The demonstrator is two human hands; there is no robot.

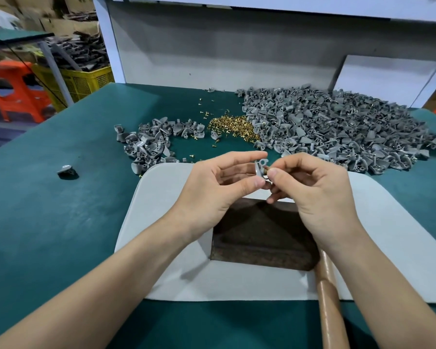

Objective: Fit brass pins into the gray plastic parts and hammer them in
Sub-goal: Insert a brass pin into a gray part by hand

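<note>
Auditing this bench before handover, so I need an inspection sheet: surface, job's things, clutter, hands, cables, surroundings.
Surface: green table with a gray pad; a dark metal block lies on the pad.
Job's things: large pile of gray parts at right, smaller pile at left, heap of brass pins between them; wooden handle by the right forearm.
Clutter: stray gray part far left; loose pins scattered behind the heap.
Hands: left hand pinches a gray part; right hand pinches a brass pin against it.
Cables: black cable over the neighbouring table.
Surroundings: yellow crate, orange stool, white partition.
</note>
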